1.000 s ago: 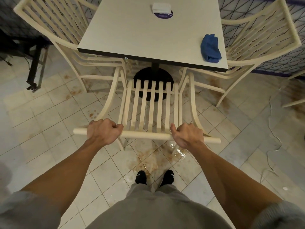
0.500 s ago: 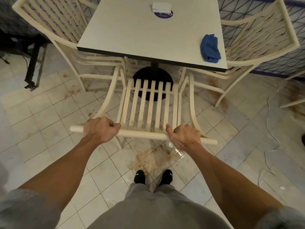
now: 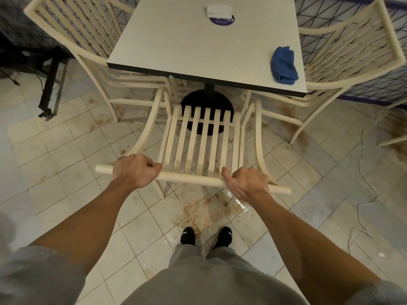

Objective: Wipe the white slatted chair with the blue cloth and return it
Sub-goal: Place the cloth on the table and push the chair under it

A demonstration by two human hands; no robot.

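Note:
The white slatted chair [image 3: 202, 142] stands in front of me, its seat pointing toward the table. Both hands grip its top rail: my left hand [image 3: 134, 170] near the rail's left end, my right hand [image 3: 246, 182] near the right end. The blue cloth [image 3: 284, 66] lies bunched on the near right corner of the white table [image 3: 198, 47], apart from both hands.
Two more white slatted chairs flank the table, one at the left [image 3: 83, 38] and one at the right [image 3: 348, 51]. A white napkin stack [image 3: 218, 10] sits at the table's far side. The tiled floor is wet and stained by my feet [image 3: 207, 236]. A white cord [image 3: 363, 177] trails at right.
The chair has slid a little forward toward the table with both hands still on its top rail. The cloth has not moved.

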